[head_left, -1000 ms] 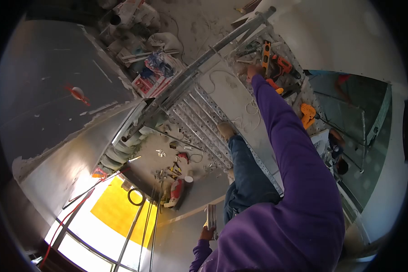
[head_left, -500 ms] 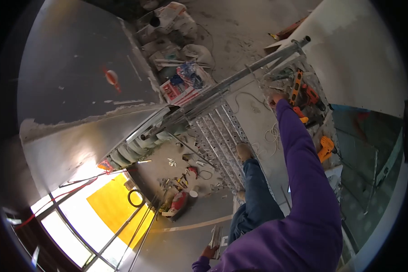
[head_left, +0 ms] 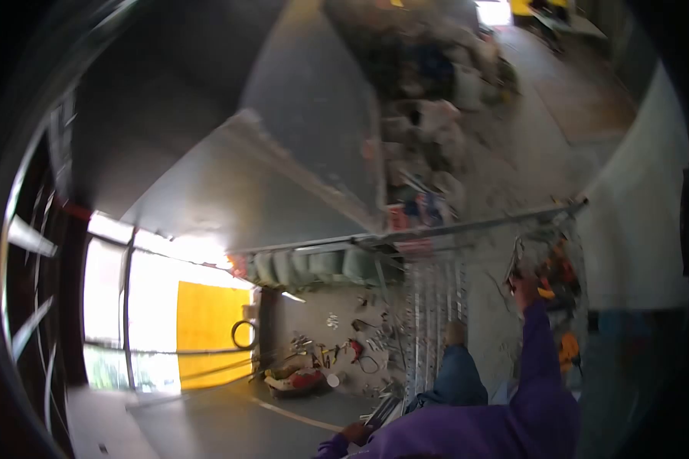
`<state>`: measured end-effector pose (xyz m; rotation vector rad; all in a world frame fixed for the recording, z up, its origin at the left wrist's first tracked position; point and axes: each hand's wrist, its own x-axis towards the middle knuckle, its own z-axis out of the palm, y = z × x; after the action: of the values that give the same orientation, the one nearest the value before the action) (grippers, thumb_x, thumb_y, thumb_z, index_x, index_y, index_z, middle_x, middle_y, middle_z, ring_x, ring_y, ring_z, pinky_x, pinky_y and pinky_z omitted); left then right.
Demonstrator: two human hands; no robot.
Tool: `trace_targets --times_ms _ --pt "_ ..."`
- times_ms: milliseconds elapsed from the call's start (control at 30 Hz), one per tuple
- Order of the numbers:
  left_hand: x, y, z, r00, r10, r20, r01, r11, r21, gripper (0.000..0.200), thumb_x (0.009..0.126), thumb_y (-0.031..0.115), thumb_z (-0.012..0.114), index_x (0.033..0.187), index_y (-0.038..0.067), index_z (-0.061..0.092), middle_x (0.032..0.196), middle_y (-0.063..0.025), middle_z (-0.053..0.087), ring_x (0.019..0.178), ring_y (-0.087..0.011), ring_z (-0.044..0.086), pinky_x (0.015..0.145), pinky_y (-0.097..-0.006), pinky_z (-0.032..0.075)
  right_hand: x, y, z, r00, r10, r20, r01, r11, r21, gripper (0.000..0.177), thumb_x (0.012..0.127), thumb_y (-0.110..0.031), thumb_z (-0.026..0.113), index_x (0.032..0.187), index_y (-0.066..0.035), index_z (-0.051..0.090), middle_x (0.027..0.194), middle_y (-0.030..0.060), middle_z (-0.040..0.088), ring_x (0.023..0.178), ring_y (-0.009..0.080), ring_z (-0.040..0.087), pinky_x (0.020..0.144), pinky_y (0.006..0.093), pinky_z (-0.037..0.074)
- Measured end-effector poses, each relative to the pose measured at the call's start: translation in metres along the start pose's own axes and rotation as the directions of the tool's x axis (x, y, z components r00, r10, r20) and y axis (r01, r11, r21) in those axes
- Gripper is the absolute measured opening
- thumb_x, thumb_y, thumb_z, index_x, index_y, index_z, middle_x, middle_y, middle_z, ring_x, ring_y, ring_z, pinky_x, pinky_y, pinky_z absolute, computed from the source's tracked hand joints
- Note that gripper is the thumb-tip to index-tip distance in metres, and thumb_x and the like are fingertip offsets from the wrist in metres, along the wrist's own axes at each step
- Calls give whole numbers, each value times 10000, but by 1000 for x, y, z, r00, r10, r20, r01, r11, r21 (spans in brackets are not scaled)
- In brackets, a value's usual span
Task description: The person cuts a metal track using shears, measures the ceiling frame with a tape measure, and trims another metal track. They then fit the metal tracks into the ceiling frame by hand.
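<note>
My right hand (head_left: 524, 291), at the end of a purple sleeve, is closed around a thin metallic tool (head_left: 515, 258) beside the tool-covered board at the right; blur hides the tool's exact kind. An orange power tool (head_left: 568, 351) lies on that board nearer my body. Low in the picture, my left hand (head_left: 355, 433) is wrapped round a bundle of thin metal strips (head_left: 381, 414).
A perforated metal platform (head_left: 435, 306) lies under my foot, with a long pipe (head_left: 475, 227) across its far end. Tools and a red bag (head_left: 297, 381) are on the floor lower left. Bags and debris (head_left: 436, 122) lie beyond the pipe. Window bars stand at the left.
The view has swung round and tilted up. My right hand has lifted from among the tools and now has a thin metallic tool in it. My left hand still has the strips.
</note>
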<state>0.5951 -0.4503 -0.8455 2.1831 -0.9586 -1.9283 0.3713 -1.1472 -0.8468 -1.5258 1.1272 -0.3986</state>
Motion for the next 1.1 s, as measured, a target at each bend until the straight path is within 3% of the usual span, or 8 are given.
trace_targets --times_ms 200,500,667,733,800,867,967,1100 --pt "-35 -25 100 968 -69 -242 25 983 -183 587 930 491 553 1187 -34 607 1087 -243 667 980 -380 640 861 -430 497 -76 -63 159 881 -473 -13 462 855 236 154 968 -148 540 1071 -60 614 1001 69 610 859 130 558 733 292 461" --pt "-131 -49 284 666 -502 -551 -69 694 -717 555 881 506 626 1130 11 655 1015 -219 690 891 -310 664 808 -432 503 -289 -189 355 530 -376 760 -524 560 642 239 925 -176 554 1138 -84 610 1042 63 629 912 183 621 804 334 532" --pt "-108 -82 344 49 -808 -587 -115 579 -807 529 915 465 611 1214 29 611 1053 -213 685 912 -316 676 798 -426 514 -466 -291 364 -89 -387 918 -51 922 383 219 908 -212 583 1028 -29 583 835 64 623 764 152 616 753 294 514" --pt "-95 -116 359 -29 -526 -850 -272 822 -500 537 947 431 581 1296 25 541 1141 -233 649 1039 -360 641 844 -447 505 -503 -295 379 -208 -318 925 75 937 340 199 895 -203 604 986 -28 583 835 67 625 744 160 616 735 301 516" --pt "-105 -90 348 -461 -506 -729 -245 862 -443 519 953 396 578 1307 21 516 1173 -233 616 1105 -375 588 880 -469 482 -513 -269 420 -257 -189 948 181 954 239 191 877 -187 637 965 -25 589 834 61 626 717 167 613 719 310 517" --pt "-157 -34 321 -347 -292 -891 530 723 -443 472 948 312 594 1283 -4 492 1159 -223 580 1098 -382 555 925 -462 450 -551 -274 414 -327 -103 939 218 959 181 233 860 -133 669 1042 -12 589 935 90 659 794 182 636 738 321 531" --pt "-263 77 288 -537 -535 -653 -288 843 -454 399 947 229 577 1263 4 483 1144 -208 534 1065 -376 533 946 -426 428 -599 -280 402 -443 -36 896 365 906 217 311 860 -128 702 1121 0 591 1013 103 680 859 171 648 748 311 530" --pt "-292 130 274 -766 -442 -467 -273 881 -386 349 950 190 561 1241 12 487 1148 -202 519 1063 -359 535 934 -413 430 -649 -287 380 -567 -119 815 369 848 380 357 871 -178 723 1154 0 598 1033 85 680 873 132 633 765 281 507"
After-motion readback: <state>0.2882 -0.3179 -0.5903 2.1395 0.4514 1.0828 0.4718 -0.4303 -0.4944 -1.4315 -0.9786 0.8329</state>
